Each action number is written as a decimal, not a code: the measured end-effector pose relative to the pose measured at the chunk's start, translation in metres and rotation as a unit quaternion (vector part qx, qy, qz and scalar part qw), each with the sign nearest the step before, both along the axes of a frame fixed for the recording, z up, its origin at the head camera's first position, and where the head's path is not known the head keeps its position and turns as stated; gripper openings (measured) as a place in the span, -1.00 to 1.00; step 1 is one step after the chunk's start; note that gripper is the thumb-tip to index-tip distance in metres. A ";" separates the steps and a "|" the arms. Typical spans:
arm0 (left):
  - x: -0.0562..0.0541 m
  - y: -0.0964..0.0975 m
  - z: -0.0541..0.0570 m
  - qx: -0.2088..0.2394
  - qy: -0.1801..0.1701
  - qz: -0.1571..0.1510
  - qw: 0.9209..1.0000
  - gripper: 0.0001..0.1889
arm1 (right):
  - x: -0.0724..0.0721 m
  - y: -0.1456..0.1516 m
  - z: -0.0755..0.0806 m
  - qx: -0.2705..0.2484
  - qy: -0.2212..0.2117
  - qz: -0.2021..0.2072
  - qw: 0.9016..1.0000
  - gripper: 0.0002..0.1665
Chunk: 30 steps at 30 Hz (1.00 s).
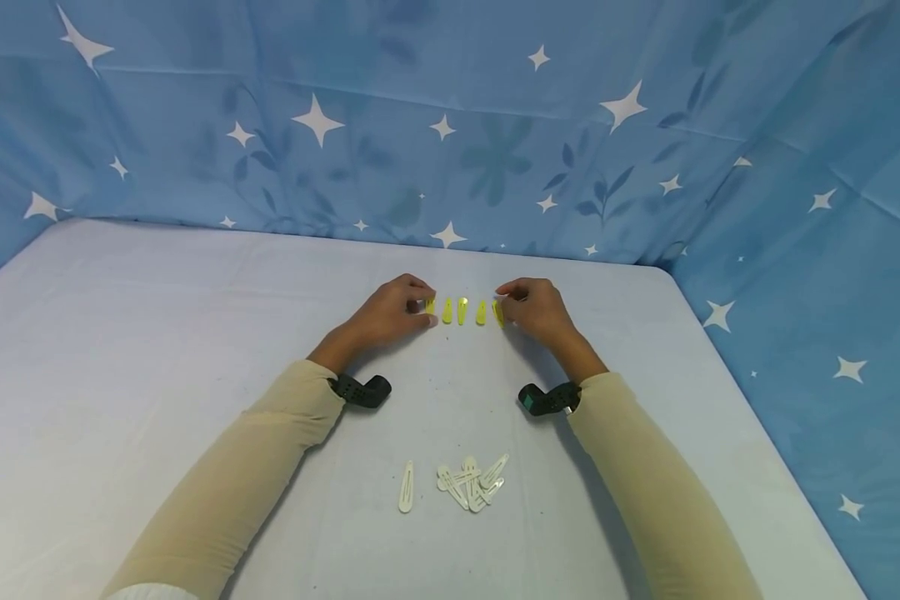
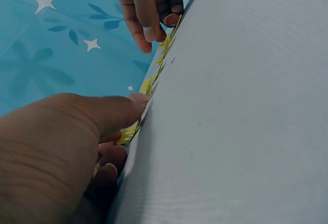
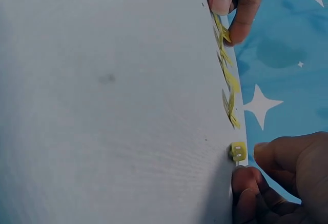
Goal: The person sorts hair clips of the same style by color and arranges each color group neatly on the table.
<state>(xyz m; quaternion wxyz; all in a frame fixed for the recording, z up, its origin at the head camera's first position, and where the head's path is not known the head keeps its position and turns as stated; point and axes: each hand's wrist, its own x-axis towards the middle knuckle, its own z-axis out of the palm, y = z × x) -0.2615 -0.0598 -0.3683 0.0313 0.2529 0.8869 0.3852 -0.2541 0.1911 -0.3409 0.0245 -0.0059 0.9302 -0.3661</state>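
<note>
Several yellow snap hair clips [image 1: 462, 310] stand in a row near the far side of the table. At the row's left end, my left hand [image 1: 392, 313] holds a yellow hair clip [image 1: 431, 306] between thumb and fingertips. My right hand [image 1: 537, 312] is at the opposite end, its fingertips on a tilted yellow hair clip [image 1: 498, 313]. In the right wrist view that end clip [image 3: 238, 151] shows its slotted face beside the fingers, and the left hand [image 3: 241, 3] appears at the top. Part of the right hand's grip is hidden in the head view.
Nearer the front, several white snap hair clips [image 1: 470, 483] lie in an overlapping pile. One white hair clip [image 1: 407, 487] lies apart to its left. A blue star-patterned curtain [image 1: 442, 158] borders the white-covered table [image 1: 195, 333] at the back and right.
</note>
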 end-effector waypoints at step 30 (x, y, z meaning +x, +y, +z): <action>0.003 0.003 0.001 0.008 -0.003 0.008 1.000 -0.39 | 0.039 0.019 0.004 -0.040 0.003 0.079 0.996 -0.71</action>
